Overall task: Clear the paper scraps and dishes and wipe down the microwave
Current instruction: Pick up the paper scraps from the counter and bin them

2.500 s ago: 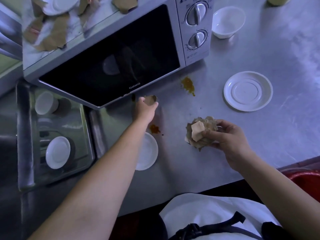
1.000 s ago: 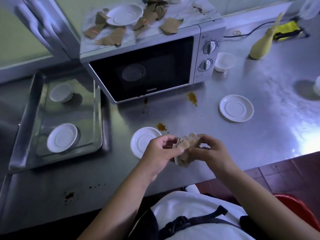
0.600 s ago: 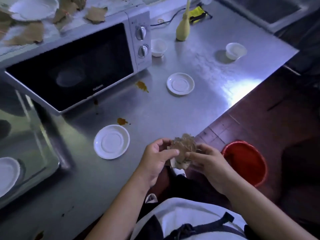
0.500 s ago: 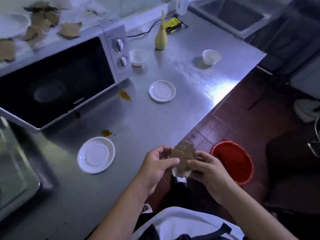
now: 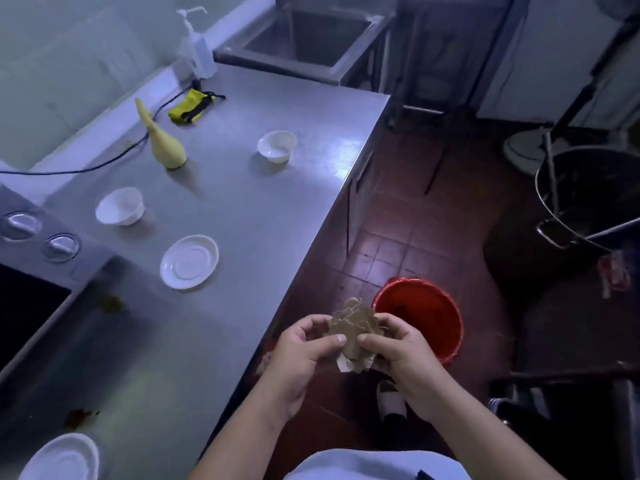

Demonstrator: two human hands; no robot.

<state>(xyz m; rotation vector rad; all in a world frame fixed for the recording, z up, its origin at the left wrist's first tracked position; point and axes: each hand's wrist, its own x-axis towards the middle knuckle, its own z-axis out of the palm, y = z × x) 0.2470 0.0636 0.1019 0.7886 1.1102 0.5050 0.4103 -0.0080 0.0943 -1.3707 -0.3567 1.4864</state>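
Nothing legible shows anywhere in the view. Far to the left of the left hand (image 5: 304, 344), the microwave (image 5: 24, 317) has a control panel too blurred for any marking around its knobs (image 5: 61, 243) to be read. Well beyond both hands, at the far end of the counter (image 5: 259, 188), the pump bottle (image 5: 197, 53) is too small and blurred to read. The paper scraps (image 5: 353, 327), pinched between the left hand and the right hand (image 5: 398, 351), carry no readable print.

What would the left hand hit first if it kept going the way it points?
Probably the right hand, gripping the same crumpled brown paper wad; the round red bucket lies beyond, lower.
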